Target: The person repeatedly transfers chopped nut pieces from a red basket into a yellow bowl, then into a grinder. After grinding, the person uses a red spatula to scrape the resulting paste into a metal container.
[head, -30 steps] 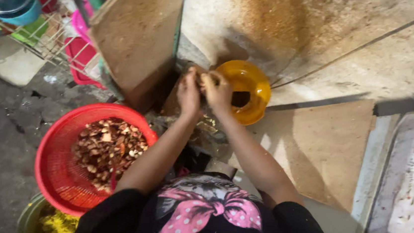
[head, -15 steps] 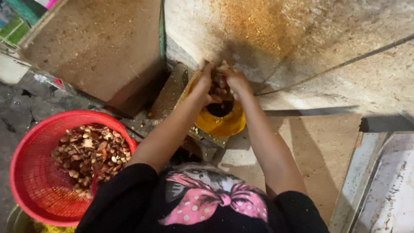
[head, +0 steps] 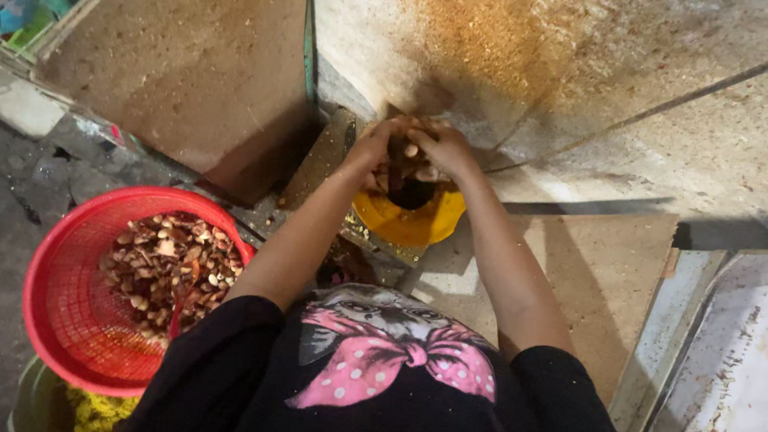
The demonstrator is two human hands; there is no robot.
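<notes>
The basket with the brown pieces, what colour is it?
Red; the basket shows plainly in the head view, at lower left.

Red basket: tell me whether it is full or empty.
Partly full. The red basket holds a heap of brown and pale pieces on the side nearer the left arm, while the rest of its mesh floor shows bare.

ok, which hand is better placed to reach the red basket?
Left, likely. The red basket sits on the side of the left hand, beside that arm; the right hand would have to cross the body. Both are over the yellow bowl.
</notes>
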